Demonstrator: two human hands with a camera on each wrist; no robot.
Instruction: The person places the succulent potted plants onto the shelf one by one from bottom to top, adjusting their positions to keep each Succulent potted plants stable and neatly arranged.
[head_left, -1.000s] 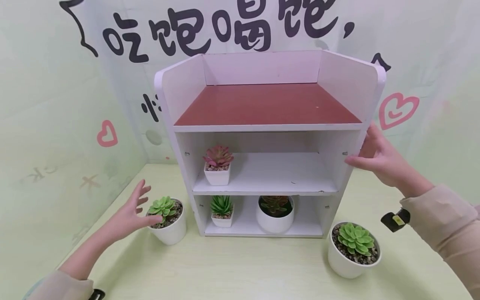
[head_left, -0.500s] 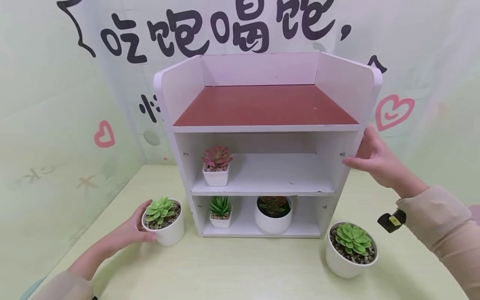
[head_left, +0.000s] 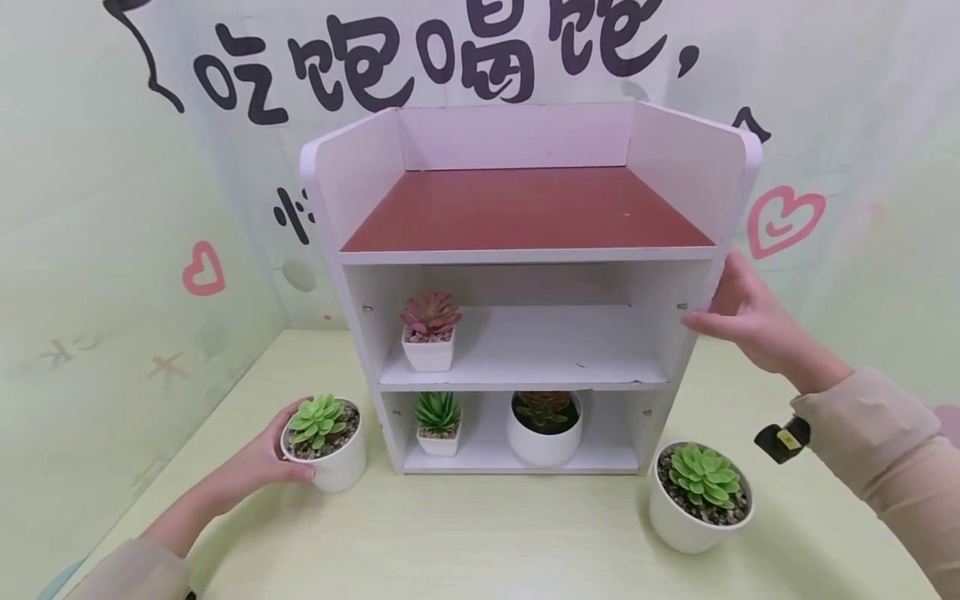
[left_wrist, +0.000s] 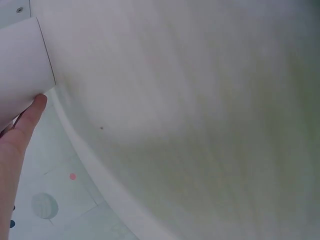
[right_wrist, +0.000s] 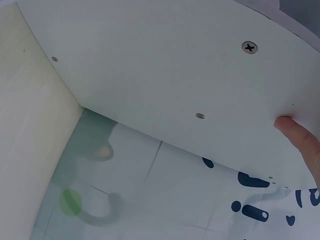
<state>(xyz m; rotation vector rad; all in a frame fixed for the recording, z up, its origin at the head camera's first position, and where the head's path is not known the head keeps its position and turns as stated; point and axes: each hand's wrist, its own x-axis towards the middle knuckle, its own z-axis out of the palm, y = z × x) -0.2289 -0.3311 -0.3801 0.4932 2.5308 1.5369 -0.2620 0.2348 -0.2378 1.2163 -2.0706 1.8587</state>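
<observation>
On my feed the L hand (head_left: pixel 251 467) grips the L pot (head_left: pixel 342 463), white w/ a green succulent, on the table (head_left: pixel 480 533) just L of the shelf unit (head_left: pixel 525 255); thumb in front, other fingers mostly hidden behind. R hand (head_left: pixel 750 325) is against the unit's R side, thumb at the front edge; can't tell if that's a real grip, b/c the panel hides some fingers & the R wrist cam gives me one finger touching it. L wrist cam's mostly blurry tabletop, pot cut off at the edge. Middle board hides the tops of the small green plant (head_left: pixel 438 413) & the dark reddish one in the round pot (head_left: pixel 545 448); pink succulent (head_left: pixel 430 313) sits one level up, L end. R pot (head_left: pixel 690 521), also green succulent, stands near the unit's R front corner. Table's pale, wood-look; wall sheet (head_left: pixel 862 108) behind is pale green/white w/ pink hearts. Big blk writing (head_left: pixel 348 62) reads 吃饱喝饱, partly cropped at top; smaller char. by the unit is partly blocked, & faint lettering at far L I can't make out.
</observation>
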